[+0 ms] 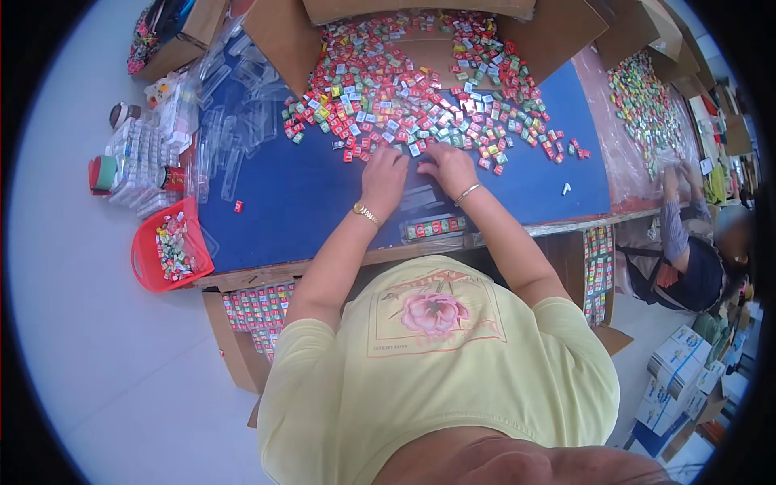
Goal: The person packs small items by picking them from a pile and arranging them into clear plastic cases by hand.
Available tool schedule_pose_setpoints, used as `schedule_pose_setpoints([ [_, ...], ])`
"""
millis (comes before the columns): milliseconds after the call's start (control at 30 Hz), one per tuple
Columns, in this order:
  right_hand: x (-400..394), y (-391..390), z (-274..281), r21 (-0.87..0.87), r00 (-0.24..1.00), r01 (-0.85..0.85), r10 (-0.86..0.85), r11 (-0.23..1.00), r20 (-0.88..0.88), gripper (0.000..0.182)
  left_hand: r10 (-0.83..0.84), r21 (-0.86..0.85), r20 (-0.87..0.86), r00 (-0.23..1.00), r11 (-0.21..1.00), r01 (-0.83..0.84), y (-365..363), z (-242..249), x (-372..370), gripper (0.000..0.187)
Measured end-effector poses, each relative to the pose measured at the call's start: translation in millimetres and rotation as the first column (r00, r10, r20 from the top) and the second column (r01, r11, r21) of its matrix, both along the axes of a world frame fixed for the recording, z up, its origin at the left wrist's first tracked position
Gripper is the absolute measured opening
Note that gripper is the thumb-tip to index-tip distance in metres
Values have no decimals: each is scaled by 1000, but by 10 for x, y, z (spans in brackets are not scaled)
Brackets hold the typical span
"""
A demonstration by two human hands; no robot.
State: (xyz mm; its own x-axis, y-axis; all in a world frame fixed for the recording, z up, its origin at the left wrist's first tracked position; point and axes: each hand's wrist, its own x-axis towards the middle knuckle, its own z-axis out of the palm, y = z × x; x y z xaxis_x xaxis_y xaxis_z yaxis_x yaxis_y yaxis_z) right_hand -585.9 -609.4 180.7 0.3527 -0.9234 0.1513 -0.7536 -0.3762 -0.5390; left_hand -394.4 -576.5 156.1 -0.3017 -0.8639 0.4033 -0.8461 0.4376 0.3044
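Note:
A big heap of small wrapped blocks (380, 93), mostly red and green with some yellow, covers the far part of the blue table. At its near edge is my left hand (384, 174), its fingers bent and drawn together; what they hold, if anything, is hidden. Beside it, my right hand (451, 168) reaches to the same edge, thumb and forefinger apart, with nothing visible between them. Below the hands, near the table's front edge, lies a clear plastic case (436, 228) with a row of blocks in it. An unfilled clear case (418, 196) lies just behind.
Clear cases (234, 121) are piled on the left. A red basket (144, 257) of small pieces sits at the left corner. Cardboard flaps (283, 40) border the heap. Boxes of packed blocks (263, 311) stand below the table. A co-worker (687, 250) handles another heap on the right.

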Motion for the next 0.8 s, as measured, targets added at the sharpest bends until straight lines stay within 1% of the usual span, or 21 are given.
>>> schedule_pose_setpoints([
  [33, -2, -17, 18, -71, 999, 27, -25, 997, 29, 17, 17, 11, -30, 999, 1000, -17, 9, 32, -14, 29],
  [67, -2, -75, -1, -73, 999, 26, -24, 997, 31, 17, 35, 22, -61, 998, 999, -33, 9, 63, -39, 30],
  [100, -1, -172, -54, -148, 1000, -5, 8, 989, 18, 18, 51, 34, -92, 994, 998, -49, 2, 78, -65, 30],
  [167, 1, -291, -141, -290, 998, -66, 64, 955, -16, 20, 41, 36, -88, 995, 999, -38, -71, 64, -126, 31],
  [200, -8, -292, -169, -293, 998, -66, 64, 954, -16, 20, 32, 36, -86, 996, 999, -29, -123, 61, -153, 31],
  [267, -27, -290, -220, -157, 992, -120, 113, 980, -49, 23, 28, 33, -87, 996, 999, -25, -171, 58, -151, 31],
  [300, -48, -287, -246, -87, 988, -146, 140, 986, -65, 25, 22, 64, -79, 997, 998, -17, -177, 52, -142, 32],
  [333, -62, -262, -192, -88, 987, -151, 145, 985, -70, 25, 17, 96, -72, 997, 995, -10, -180, 58, -135, 32],
  [367, -89, -213, -138, -53, 986, -153, 149, 987, -80, 25, 12, 129, -65, 998, 992, -4, -176, 62, -131, 33],
  [433, -123, -100, -22, 21, 984, -151, 153, 988, -96, 27, 2, 127, -64, 998, 992, 6, -127, 77, -118, 33],
  [467, -133, -67, -8, 22, 984, -150, 152, 988, -95, 27, -12, 125, -58, 998, 992, 20, -93, 88, -108, 33],
  [533, -153, -9, 8, 14, 985, -172, 172, 985, -31, 28, -28, 125, -52, 998, 992, 34, -24, 85, -98, 33],
  [567, -157, 0, 11, 8, 983, -182, 182, 983, 1, 28, -20, 122, -79, 997, 992, 29, 7, 71, -94, 34],
  [633, -147, -2, -26, 4, 986, -168, 168, 986, -14, 29, 0, 115, -135, 991, 993, 16, 47, 46, -80, 34],
  [667, -129, 1, -28, -1, 988, -155, 155, 988, -30, 29, 0, 114, -133, 991, 993, 15, 53, 43, -67, 34],
  [733, -101, 9, -17, -6, 989, -143, 143, 990, -45, 30, 8, 170, -166, 986, 985, 20, 65, 43, -36, 35],
  [800, -84, 9, 10, 104, 990, -139, 142, 985, -21, 30, 17, 196, -183, 983, 980, 19, 76, 40, -21, 36],
])
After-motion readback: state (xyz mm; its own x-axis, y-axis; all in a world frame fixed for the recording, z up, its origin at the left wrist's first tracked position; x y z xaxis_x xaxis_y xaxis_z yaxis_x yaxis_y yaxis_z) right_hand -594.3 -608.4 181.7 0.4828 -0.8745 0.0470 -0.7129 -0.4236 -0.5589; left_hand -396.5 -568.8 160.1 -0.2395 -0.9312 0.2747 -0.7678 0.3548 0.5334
